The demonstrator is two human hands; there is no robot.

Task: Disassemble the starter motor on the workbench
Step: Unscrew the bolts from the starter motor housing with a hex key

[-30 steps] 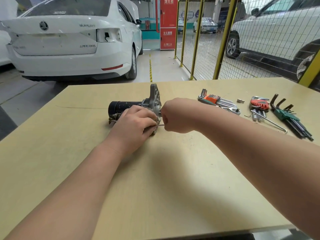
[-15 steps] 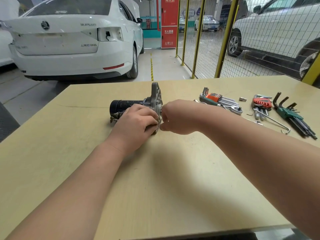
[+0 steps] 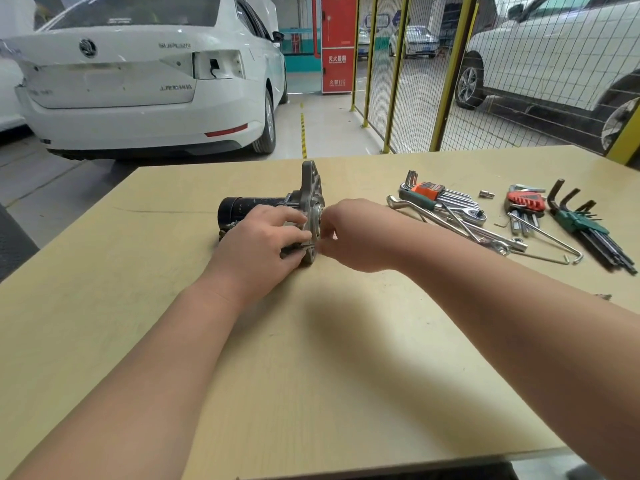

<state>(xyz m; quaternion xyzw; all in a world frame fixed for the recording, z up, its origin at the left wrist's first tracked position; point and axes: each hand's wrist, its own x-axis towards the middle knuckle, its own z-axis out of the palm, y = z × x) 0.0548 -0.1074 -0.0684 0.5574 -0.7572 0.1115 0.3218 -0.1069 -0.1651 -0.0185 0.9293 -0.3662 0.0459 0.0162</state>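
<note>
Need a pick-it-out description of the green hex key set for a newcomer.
On the workbench, look at the tool row right of the starter motor. The green hex key set is the rightmost of three key sets. Only it has black keys in a green holder; the orange set and red set hold chrome keys.

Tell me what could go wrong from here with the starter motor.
1. The black-and-silver starter motor lies on its side, steadied only by the left hand; a slip could let it roll or twist.
2. The right hand works at the motor's flange end with its fingertips hidden; a small part freed there might drop unnoticed onto the pale wooden bench.
3. The right forearm passes close to the loose silver wrench and could knock it.
</note>
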